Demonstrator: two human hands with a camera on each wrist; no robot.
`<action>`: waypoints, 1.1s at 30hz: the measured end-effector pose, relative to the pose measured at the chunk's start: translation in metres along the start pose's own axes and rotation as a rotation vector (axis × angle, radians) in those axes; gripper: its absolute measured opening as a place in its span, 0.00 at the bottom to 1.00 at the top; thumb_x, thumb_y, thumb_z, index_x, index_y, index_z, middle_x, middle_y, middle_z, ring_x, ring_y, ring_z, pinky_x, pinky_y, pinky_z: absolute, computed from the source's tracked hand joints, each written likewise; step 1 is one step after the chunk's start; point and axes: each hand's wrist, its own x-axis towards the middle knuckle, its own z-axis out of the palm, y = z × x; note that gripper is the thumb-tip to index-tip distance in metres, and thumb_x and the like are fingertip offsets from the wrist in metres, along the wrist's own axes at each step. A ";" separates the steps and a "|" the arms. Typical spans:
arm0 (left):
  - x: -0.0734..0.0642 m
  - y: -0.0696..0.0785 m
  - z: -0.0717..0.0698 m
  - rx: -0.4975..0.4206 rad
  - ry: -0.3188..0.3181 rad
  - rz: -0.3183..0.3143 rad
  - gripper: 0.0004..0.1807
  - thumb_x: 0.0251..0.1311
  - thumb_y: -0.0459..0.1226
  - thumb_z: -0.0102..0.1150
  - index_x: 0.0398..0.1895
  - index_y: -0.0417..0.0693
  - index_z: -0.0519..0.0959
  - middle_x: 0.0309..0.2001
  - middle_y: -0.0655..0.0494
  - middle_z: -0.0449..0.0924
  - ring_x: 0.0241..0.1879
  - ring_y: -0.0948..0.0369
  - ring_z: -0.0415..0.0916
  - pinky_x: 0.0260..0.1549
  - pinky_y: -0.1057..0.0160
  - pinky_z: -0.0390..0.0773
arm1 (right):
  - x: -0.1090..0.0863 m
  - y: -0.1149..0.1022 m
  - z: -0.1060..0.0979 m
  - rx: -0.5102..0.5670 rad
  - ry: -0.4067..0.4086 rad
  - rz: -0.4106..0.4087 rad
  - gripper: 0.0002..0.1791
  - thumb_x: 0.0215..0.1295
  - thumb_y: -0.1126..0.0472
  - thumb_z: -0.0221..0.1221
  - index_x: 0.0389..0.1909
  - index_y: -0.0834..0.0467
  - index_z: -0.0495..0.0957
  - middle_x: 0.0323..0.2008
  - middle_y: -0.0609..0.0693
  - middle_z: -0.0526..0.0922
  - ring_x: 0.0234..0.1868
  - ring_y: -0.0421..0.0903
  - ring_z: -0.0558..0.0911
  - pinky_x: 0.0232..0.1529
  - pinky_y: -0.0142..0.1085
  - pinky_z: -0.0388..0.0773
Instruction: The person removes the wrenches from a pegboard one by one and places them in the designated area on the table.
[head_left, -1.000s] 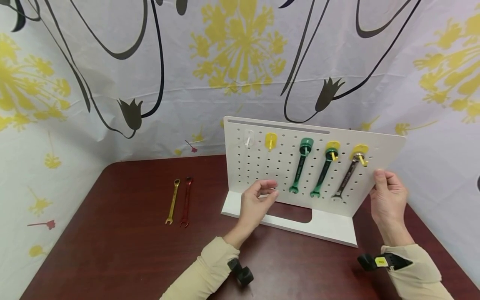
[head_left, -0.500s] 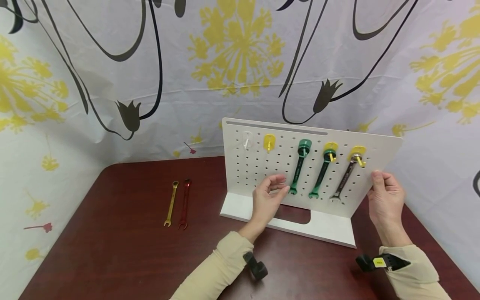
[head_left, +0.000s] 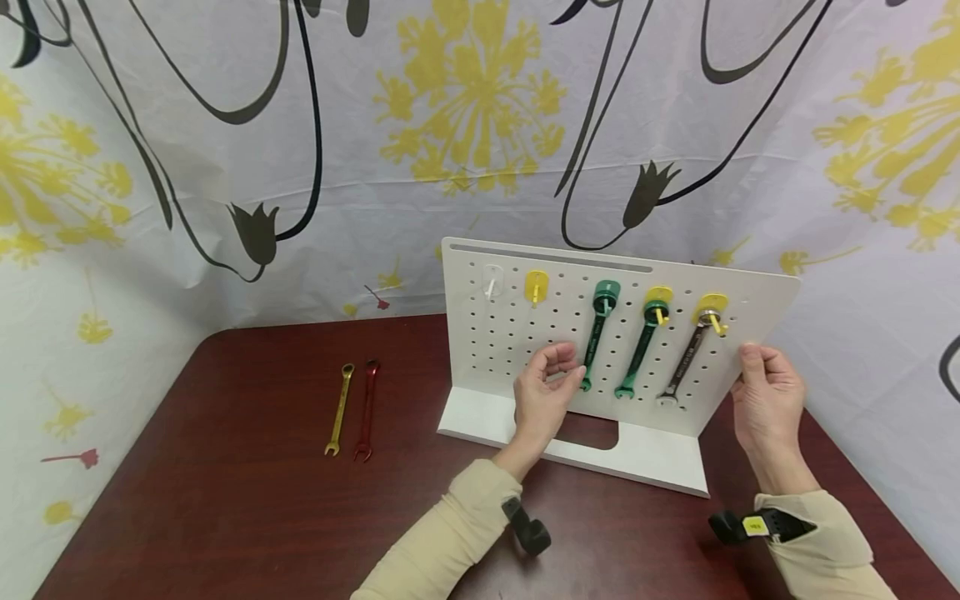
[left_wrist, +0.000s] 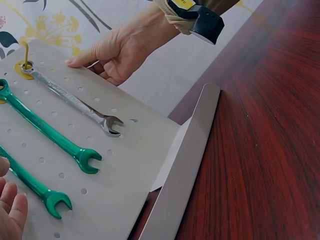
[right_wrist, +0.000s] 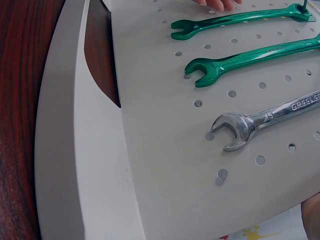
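a person's left hand [head_left: 543, 392] hangs in front of the lower middle of a white perforated pegboard [head_left: 757, 317], its fingers loosely curved and grasping nothing, thumb tip just beside the lower shaft of a glossy green metal wrench [head_left: 593, 342]; whether the two touch cannot be told. that wrench hangs on the pegboard from a green hook [head_left: 606, 288], its long axis running down the board's face, open end lowest and leaning slightly toward the pegboard's left edge. from the fingers it lies toward the pegboard's right side, most of its shaft higher up; of the two hands, the left is clearly nearer. the right hand [head_left: 768, 400] grips the pegboard's right edge, thumb across the front. closer to that edge, a second green metal wrench [head_left: 641, 354] and a polished silver metal wrench [head_left: 686, 358] hang nearly parallel. a slim gold-coloured metal wrench [head_left: 341, 408] and a glossy red metal wrench [head_left: 367, 408] lie left of the pegboard on the dark reddish-brown tabletop [head_left: 262, 517]. judged from this layout, the left fingers' shortest way to the first green wrench is sideways, across its shaft.
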 end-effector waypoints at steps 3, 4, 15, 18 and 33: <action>0.001 0.000 0.004 -0.018 0.014 -0.006 0.15 0.53 0.29 0.64 0.45 0.40 0.78 0.43 0.46 0.82 0.42 0.54 0.81 0.39 0.67 0.81 | 0.000 0.000 0.000 -0.011 0.002 -0.002 0.07 0.60 0.72 0.57 0.24 0.70 0.75 0.25 0.54 0.80 0.26 0.42 0.78 0.24 0.29 0.75; 0.001 0.000 0.005 -0.026 0.020 -0.007 0.15 0.53 0.28 0.65 0.45 0.40 0.78 0.42 0.45 0.82 0.42 0.54 0.81 0.39 0.67 0.81 | 0.000 0.000 0.000 -0.014 0.005 0.000 0.07 0.60 0.72 0.57 0.24 0.70 0.75 0.25 0.54 0.80 0.25 0.42 0.78 0.23 0.29 0.74; 0.001 0.002 0.017 -0.016 0.086 0.021 0.14 0.50 0.25 0.65 0.42 0.39 0.79 0.38 0.44 0.83 0.39 0.51 0.82 0.37 0.66 0.82 | 0.000 0.000 0.000 -0.019 0.022 0.005 0.07 0.60 0.72 0.57 0.24 0.70 0.76 0.22 0.53 0.78 0.20 0.41 0.71 0.17 0.28 0.64; 0.000 0.001 0.019 0.025 0.101 0.015 0.13 0.50 0.26 0.66 0.41 0.40 0.79 0.37 0.46 0.83 0.38 0.54 0.82 0.36 0.67 0.82 | 0.000 0.001 0.000 -0.006 0.017 0.005 0.07 0.60 0.72 0.57 0.24 0.70 0.76 0.22 0.53 0.78 0.21 0.41 0.72 0.17 0.28 0.66; -0.002 -0.007 0.028 0.210 0.189 0.070 0.11 0.51 0.31 0.67 0.38 0.46 0.81 0.34 0.53 0.82 0.33 0.61 0.81 0.29 0.72 0.80 | 0.000 0.001 0.000 -0.005 0.012 0.004 0.07 0.61 0.72 0.56 0.24 0.70 0.76 0.23 0.53 0.77 0.22 0.41 0.73 0.20 0.28 0.69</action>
